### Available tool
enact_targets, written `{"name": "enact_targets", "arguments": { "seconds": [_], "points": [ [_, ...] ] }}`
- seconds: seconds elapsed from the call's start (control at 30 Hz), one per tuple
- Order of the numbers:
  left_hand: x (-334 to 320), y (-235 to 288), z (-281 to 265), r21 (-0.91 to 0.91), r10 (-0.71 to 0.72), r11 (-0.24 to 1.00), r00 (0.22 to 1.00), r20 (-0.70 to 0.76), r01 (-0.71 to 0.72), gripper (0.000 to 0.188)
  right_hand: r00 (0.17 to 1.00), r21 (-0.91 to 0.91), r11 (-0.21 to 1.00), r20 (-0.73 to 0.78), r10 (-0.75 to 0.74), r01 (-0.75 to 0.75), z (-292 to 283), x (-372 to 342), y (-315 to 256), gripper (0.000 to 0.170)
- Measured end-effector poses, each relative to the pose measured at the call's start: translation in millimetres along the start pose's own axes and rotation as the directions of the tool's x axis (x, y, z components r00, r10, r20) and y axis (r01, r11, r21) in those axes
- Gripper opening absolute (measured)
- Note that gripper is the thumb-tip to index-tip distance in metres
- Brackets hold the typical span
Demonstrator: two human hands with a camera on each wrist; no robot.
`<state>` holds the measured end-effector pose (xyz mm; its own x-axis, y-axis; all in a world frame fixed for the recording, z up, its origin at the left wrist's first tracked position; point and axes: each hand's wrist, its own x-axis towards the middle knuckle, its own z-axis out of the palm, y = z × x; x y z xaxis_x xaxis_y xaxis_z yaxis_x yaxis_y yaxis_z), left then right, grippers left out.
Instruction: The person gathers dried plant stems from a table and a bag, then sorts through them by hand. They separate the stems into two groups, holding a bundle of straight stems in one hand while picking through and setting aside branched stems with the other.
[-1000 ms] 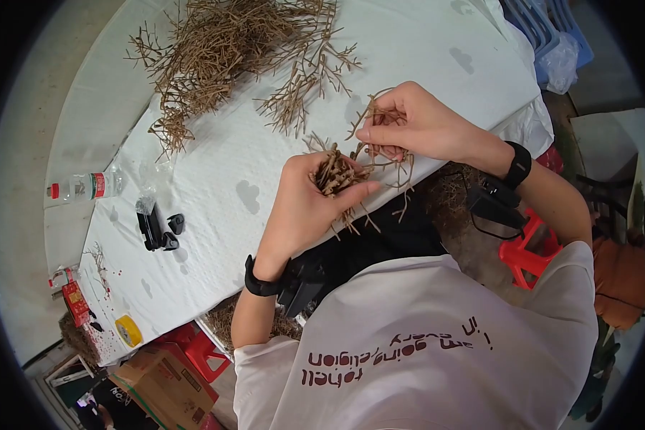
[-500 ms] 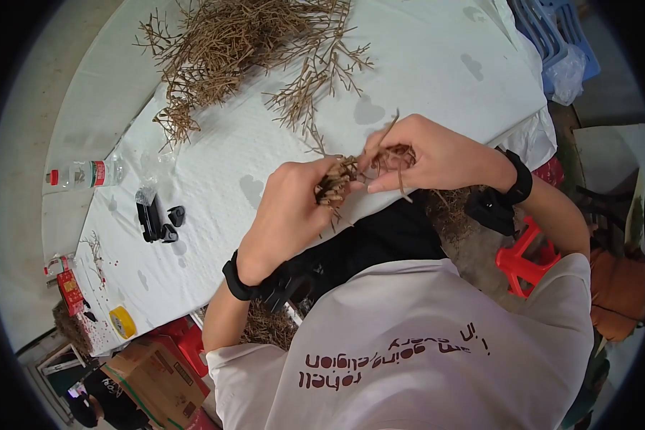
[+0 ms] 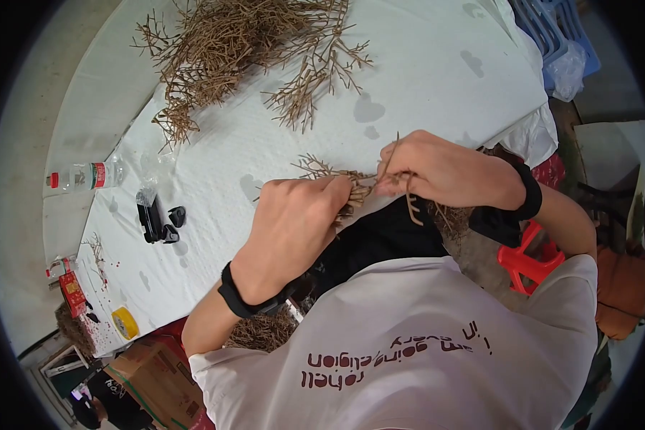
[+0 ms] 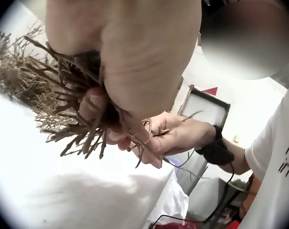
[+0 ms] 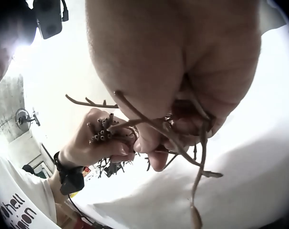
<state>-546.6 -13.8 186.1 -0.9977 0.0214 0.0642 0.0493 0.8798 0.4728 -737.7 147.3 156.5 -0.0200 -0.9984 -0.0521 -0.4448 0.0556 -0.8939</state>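
Observation:
My left hand (image 3: 294,215) grips a bundle of dry brown twigs (image 4: 70,98), its back turned up in the head view. The bundle's branching tips fan out from the fist in the left wrist view, while its cut stem ends cluster beside the thumb in the right wrist view. Close by on the right, my right hand (image 3: 448,172) holds a loose branched twig (image 5: 149,121), which sticks out past its curled fingers. The fingertips of both hands meet at the stem end of the bundle, over the near edge of the white-covered table (image 3: 437,86).
A big heap of twigs (image 3: 229,46) lies at the far side of the table. Toward the left are a plastic bottle (image 3: 79,175), a black device (image 3: 149,218) and a yellow tape roll (image 3: 125,324). A red stool (image 3: 529,261) and a cardboard box (image 3: 158,383) stand below.
My left hand has turned its back upward, hiding most of the bundle it holds. The right hand has moved down to the bundle's stem end, still holding a twig.

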Motion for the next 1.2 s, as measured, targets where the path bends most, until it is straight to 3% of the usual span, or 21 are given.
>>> {"name": "enact_targets", "arguments": {
  "seconds": [0.13, 0.23, 0.3, 0.33, 0.37, 0.43, 0.47, 0.57, 0.67, 0.73, 0.77, 0.83, 0.87, 0.97, 1.0, 1.03, 1.07, 1.1, 1.2],
  "points": [
    [-17, -17, -10, -0.074, -0.009, 0.997, 0.992, 0.127, 0.019, 0.017, 0.993, -0.009, 0.998, 0.1, -0.063, 0.065, -5, -10, -8, 0.012],
    [-41, -42, -26, -0.06, -0.028, 0.997, 0.985, 0.173, 0.039, 0.014, 0.978, -0.232, 0.955, -0.138, 0.156, -0.185, -47, -33, 14, 0.009],
    [-53, -58, -39, -0.253, -0.289, 0.888, 0.894, 0.343, 0.384, 0.011, 0.974, -0.152, 0.967, -0.135, 0.184, -0.204, -50, -33, -2, 0.008],
    [-50, -58, -38, -0.252, -0.289, 0.89, 0.898, 0.332, 0.379, 0.011, 0.97, -0.063, 0.974, -0.13, 0.207, -0.217, -49, -31, -9, 0.008],
    [-51, -56, -35, -0.418, -0.312, 0.812, 0.908, 0.281, 0.408, 0.01, 0.964, 0.042, 0.971, -0.119, 0.237, -0.234, -44, -29, -13, 0.007],
    [-52, -53, -29, -0.71, -0.377, 0.586, 0.907, 0.186, 0.389, 0.01, 0.977, 0.031, 0.983, -0.108, 0.184, -0.182, -40, -22, -14, 0.007],
    [-52, -54, -30, -0.711, -0.374, 0.587, 0.909, 0.185, 0.387, 0.01, 0.987, 0.013, 0.992, -0.098, 0.13, -0.129, -41, -19, -14, 0.008],
    [-49, -60, -36, -0.565, -0.296, 0.788, 0.955, 0.003, 0.246, 0.011, 0.993, 0.008, 1.0, -0.12, 0.014, -0.013, -39, -15, -3, 0.008],
    [-53, -74, -44, -0.565, -0.304, 0.787, 0.953, -0.008, 0.247, 0.011, 0.976, 0.036, 0.993, -0.188, -0.107, 0.116, -35, -12, 3, 0.01],
    [-51, -76, -44, -0.569, -0.307, 0.785, 0.952, -0.011, 0.247, 0.011, 0.978, 0.298, 0.947, -0.129, 0.162, -0.118, -39, -12, -17, 0.008],
    [-50, -76, -45, -0.408, -0.288, 0.889, 0.947, -0.14, 0.209, 0.01, 0.955, 0.417, 0.879, -0.075, 0.288, -0.232, -40, -12, -24, 0.009],
    [-46, -73, -49, -0.033, -0.171, 0.985, 0.912, -0.374, 0.171, 0.009, 0.954, 0.403, 0.887, -0.094, 0.285, -0.225, -43, -10, -29, 0.009],
    [-43, -73, -54, -0.033, -0.17, 0.985, 0.911, -0.376, 0.17, 0.009, 0.953, 0.388, 0.896, -0.116, 0.279, -0.215, -45, -9, -31, 0.009],
    [-33, -73, -72, 0.4, 0.04, 0.909, 0.928, -0.371, 0.121, 0.01, 0.962, 0.351, 0.92, -0.138, 0.237, -0.176, -47, -6, -35, 0.01],
    [-33, -73, -70, 0.401, 0.04, 0.908, 0.927, -0.372, 0.122, 0.01, 0.97, 0.329, 0.933, -0.138, 0.201, -0.147, -46, -4, -36, 0.011],
    [-32, -71, -65, 0.051, -0.11, 0.99, 0.934, -0.341, 0.135, 0.013, 0.977, 0.308, 0.944, -0.135, 0.166, -0.118, -46, -2, -36, 0.011],
    [-30, -68, -59, -0.306, -0.238, 0.939, 0.936, -0.26, 0.154, 0.016, 0.977, 0.307, 0.945, -0.133, 0.164, -0.117, -47, 0, -38, 0.011],
    [-27, -64, -54, -0.621, -0.326, 0.764, 0.935, -0.14, 0.174, 0.019, 0.984, 0.289, 0.948, -0.079, 0.16, -0.131, -48, 3, -39, 0.012],
    [-6, -38, -58, -0.628, -0.283, 0.765, 0.951, -0.123, 0.147, 0.027, 0.987, 0.248, 0.955, 0.031, 0.159, -0.162, -49, 7, -40, 0.013]
  ]
}}
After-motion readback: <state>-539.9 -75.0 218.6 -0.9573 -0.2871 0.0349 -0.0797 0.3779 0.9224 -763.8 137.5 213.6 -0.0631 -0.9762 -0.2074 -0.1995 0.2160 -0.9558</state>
